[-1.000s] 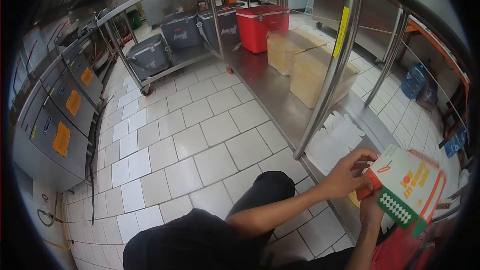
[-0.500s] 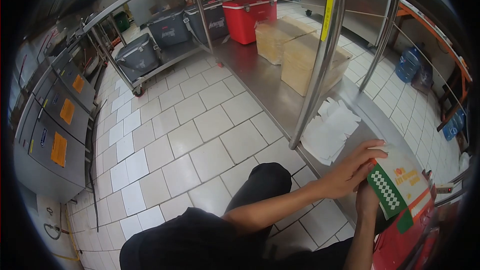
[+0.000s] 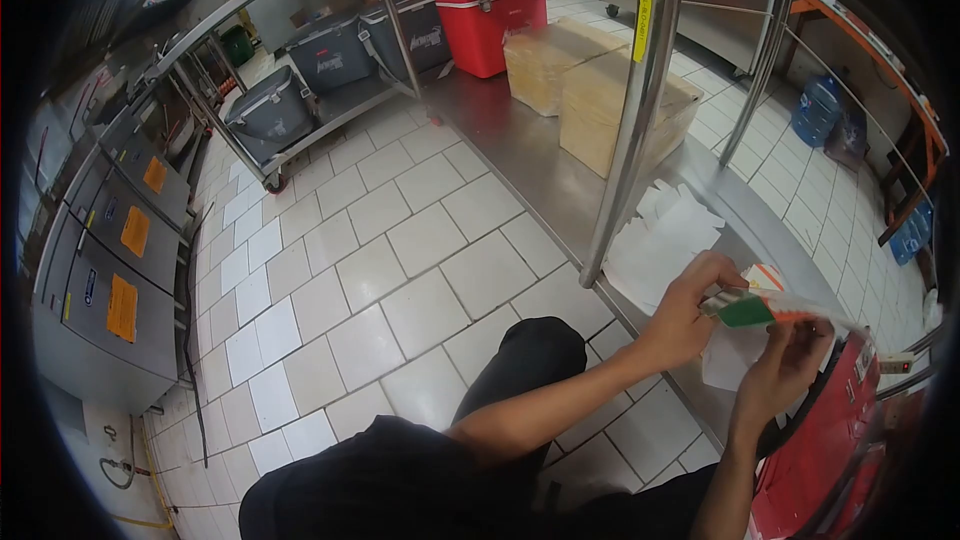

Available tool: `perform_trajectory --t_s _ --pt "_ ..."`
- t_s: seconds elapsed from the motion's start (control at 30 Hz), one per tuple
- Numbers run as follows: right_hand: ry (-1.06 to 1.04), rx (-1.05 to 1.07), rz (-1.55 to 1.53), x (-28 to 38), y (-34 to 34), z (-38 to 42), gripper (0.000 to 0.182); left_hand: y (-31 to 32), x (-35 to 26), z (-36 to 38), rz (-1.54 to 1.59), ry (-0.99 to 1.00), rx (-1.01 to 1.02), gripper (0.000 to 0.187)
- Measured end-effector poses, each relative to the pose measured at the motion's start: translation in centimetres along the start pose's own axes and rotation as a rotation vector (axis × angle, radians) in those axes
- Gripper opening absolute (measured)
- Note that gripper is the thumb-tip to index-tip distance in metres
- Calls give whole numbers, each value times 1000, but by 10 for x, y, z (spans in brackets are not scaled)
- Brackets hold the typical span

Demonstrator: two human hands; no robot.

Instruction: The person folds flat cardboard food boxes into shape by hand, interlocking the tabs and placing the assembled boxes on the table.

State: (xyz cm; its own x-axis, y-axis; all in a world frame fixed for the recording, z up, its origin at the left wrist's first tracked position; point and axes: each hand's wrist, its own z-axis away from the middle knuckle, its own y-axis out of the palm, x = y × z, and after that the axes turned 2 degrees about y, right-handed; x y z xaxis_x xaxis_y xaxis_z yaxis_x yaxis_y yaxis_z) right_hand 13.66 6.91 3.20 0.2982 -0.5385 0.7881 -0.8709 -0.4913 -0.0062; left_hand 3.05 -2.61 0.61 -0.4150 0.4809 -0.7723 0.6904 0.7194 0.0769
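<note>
A printed cardboard food carton (image 3: pixel 750 312), white with green and orange, is held up between my two hands and seen nearly edge-on. My left hand (image 3: pixel 690 312) pinches its left end, thumb and fingers closed on the green part. My right hand (image 3: pixel 790 370) grips the near right edge with bent fingers. Just left of and beyond the hands, a pile of flat white cardboard pieces (image 3: pixel 662 240) with notched edges lies on the metal shelf (image 3: pixel 500 155). Another orange-and-white printed piece (image 3: pixel 765 278) shows behind the carton.
A red bag-like item (image 3: pixel 815 450) is close by my right forearm. A steel post (image 3: pixel 640 110) rises by the white pile. Farther along the shelf stand two yellowish boxes (image 3: pixel 625 115) and a red cooler (image 3: pixel 490 25). Grey coolers (image 3: pixel 270 110) sit on a wheeled rack.
The carton has turned from showing its broad printed face to nearly edge-on. My left hand has shifted left to its end, and my right hand has moved up and right onto its near edge.
</note>
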Motion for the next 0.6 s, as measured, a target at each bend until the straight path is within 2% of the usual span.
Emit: perform_trajectory --t_s 0.03,0.1,0.13,0.17,0.2,0.27,0.3,0.33,0.4,0.5,0.53,0.6 --pt "0 1 0 6 -2 -4 25 3 -6 -1 0 0 -1 25" --pt "195 203 -56 21 -2 -14 29 8 -18 1 225 -371 -95 27" --pt "175 235 -53 28 6 -13 34 12 -12 3 226 -373 -91 27" --pt "175 230 -51 29 10 -9 34 16 0 5 266 -275 -125 30" --pt "153 329 -51 27 14 -4 34 18 2 3 304 -177 -159 32" --pt "120 520 7 26 14 -1 28 14 2 4 270 -222 -198 34" --pt "122 519 7 24 12 0 28 10 0 3 236 -267 -239 35" --pt "185 489 -20 22 9 1 26 8 -4 2 236 -270 -238 35" --pt "247 457 -46 18 5 -2 24 4 -14 -1 232 -407 -291 36" --pt "-248 -281 231 14 1 -17 23 0 -21 -4 190 -399 -236 36" --pt "-251 -280 231 18 2 -23 23 -3 -23 -5 192 -398 -237 36" --pt "17 -287 112 28 2 -34 30 -9 -26 -4 85 -406 -11 39"
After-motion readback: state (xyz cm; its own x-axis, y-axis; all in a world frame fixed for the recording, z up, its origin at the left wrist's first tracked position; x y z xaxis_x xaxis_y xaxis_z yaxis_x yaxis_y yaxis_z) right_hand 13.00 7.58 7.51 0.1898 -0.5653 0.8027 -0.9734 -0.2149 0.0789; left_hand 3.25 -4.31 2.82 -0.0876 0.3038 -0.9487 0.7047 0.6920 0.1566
